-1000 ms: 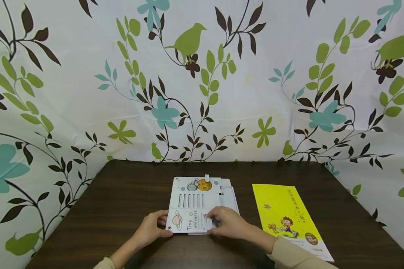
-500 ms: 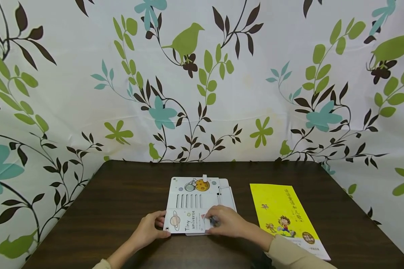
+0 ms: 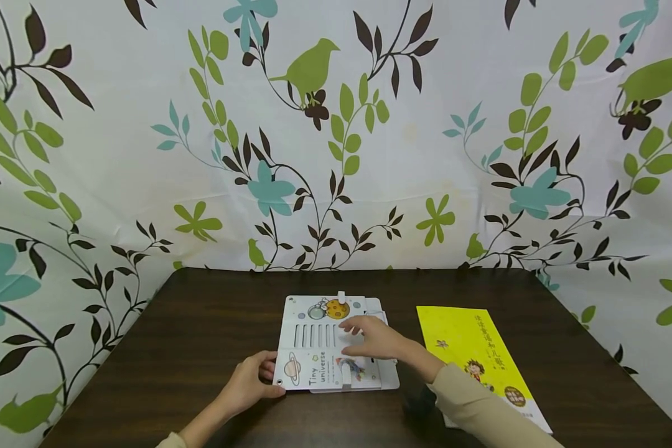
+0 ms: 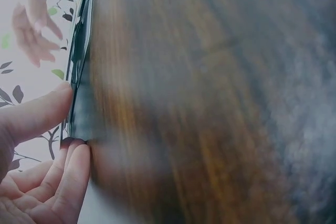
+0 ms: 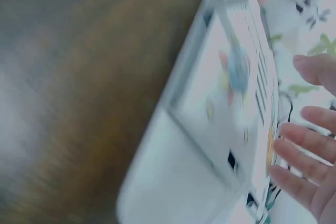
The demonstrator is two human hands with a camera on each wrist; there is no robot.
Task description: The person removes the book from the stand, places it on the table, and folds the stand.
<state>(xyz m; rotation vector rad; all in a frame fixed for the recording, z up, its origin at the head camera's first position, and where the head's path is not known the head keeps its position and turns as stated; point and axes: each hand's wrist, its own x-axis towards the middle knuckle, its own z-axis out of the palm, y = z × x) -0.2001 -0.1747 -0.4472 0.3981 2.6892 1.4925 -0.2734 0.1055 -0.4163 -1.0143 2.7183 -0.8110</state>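
Observation:
A flat white folding book stand point(image 3: 308, 339), printed with a ringed planet, an astronaut and "Tiny universe", lies on the dark wooden table. My left hand point(image 3: 252, 376) pinches its near left corner, thumb on top and fingertips underneath; the left wrist view shows the thumb point(image 4: 39, 111) and fingers either side of the thin edge. Over the stand's right half is my right hand point(image 3: 374, 338), fingers spread and holding nothing. A white clasp point(image 3: 346, 375) sits at the near edge and another clasp point(image 3: 341, 297) at the far edge. In the right wrist view the stand's printed panel point(image 5: 210, 108) is blurred.
A yellow book point(image 3: 453, 330) with a cartoon child on its cover lies to the right, partly covered by the right sleeve point(image 3: 476, 398). Behind the table point(image 3: 213, 311) hangs a white cloth point(image 3: 403, 155) patterned with leaves and birds.
My right hand has let go of the clasp at the near edge and moved up and away over the stand, fingers spreading. The left hand stays at the corner.

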